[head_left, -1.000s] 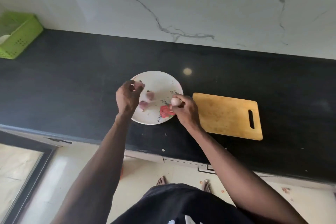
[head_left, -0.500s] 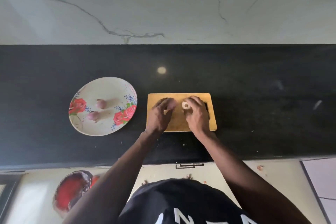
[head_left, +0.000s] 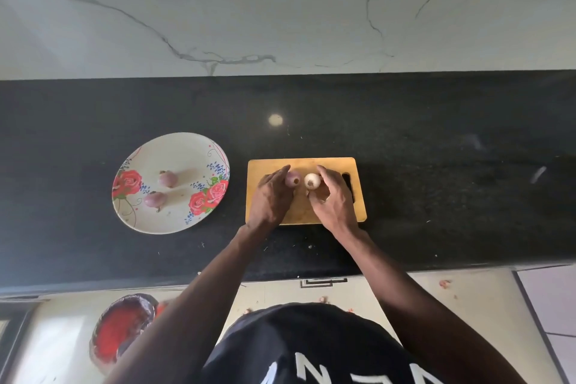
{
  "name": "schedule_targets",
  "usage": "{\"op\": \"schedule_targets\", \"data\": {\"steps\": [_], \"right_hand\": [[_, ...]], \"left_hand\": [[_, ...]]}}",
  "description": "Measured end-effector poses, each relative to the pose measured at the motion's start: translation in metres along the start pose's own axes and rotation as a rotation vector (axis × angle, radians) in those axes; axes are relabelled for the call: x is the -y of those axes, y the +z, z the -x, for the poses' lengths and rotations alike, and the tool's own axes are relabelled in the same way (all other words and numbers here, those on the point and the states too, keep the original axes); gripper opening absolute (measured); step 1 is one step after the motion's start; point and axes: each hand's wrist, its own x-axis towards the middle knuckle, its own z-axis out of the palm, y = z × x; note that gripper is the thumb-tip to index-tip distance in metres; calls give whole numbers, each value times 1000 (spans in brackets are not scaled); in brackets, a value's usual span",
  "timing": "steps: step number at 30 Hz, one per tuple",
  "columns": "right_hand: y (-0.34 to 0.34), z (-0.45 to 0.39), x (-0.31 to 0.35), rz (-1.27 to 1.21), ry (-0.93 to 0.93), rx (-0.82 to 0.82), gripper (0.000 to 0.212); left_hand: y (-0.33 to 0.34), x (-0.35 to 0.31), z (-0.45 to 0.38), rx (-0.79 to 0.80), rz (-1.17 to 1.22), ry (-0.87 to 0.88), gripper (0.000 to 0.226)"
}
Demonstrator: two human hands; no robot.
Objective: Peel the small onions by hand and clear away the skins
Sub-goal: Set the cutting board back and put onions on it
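We've carried two onions from the plate (head_left: 174,146) to the board (head_left: 330,165) at frame centre: left hand (head_left: 271,196) pinches the pink onion (head_left: 293,178), right hand (head_left: 333,199) the white onion (head_left: 312,180). Two more wait unpeeled.

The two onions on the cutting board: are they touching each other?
Apart. The head view shows a strip of cutting board between the pinkish onion and the white peeled onion.
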Motion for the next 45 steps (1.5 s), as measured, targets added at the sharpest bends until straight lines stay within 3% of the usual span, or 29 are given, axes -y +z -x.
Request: {"op": "schedule_targets", "data": {"steps": [4, 7, 11, 14, 16, 19, 24, 27, 30, 36, 40, 45], "right_hand": [[-5, 2, 5, 46, -52, -124, 58], [4, -4, 26, 25, -108, -152, 49], [48, -19, 76, -49, -231, 27, 31], [91, -27, 120, -69, -286, 257, 30], [120, -31, 149, -37, -327, 414, 37], [154, -37, 187, 1, -350, 555, 46], [196, -43, 202, 82, -342, 675, 46], [194, -40, 200, 28, -264, 609, 40], [167, -31, 190, -98, -147, 466, 47], [68, 24, 113, -152, -17, -12, 35], [18, 46, 60, -176, 149, -100, 44], [5, 40, 19, -85, 111, -124, 39]], "left_hand": [[-11, 10, 11, 6, 87, 58, 60], [-29, 22, 24, -205, 138, 36, 50], [-74, 55, 42, -573, 84, -174, 40], [-114, 90, 56, -718, 29, -334, 45], [-138, 108, 62, -698, -40, -448, 49], [-160, 129, 60, -528, -125, -585, 57], [-175, 139, 50, -357, -201, -577, 66], [-175, 140, 54, -418, -119, -518, 53], [-166, 134, 58, -491, 25, -431, 44], [-108, 79, 60, -353, 233, -154, 35], [-52, 37, 58, -180, 201, -24, 34], [-10, 10, 55, -98, 134, -50, 33]]}}
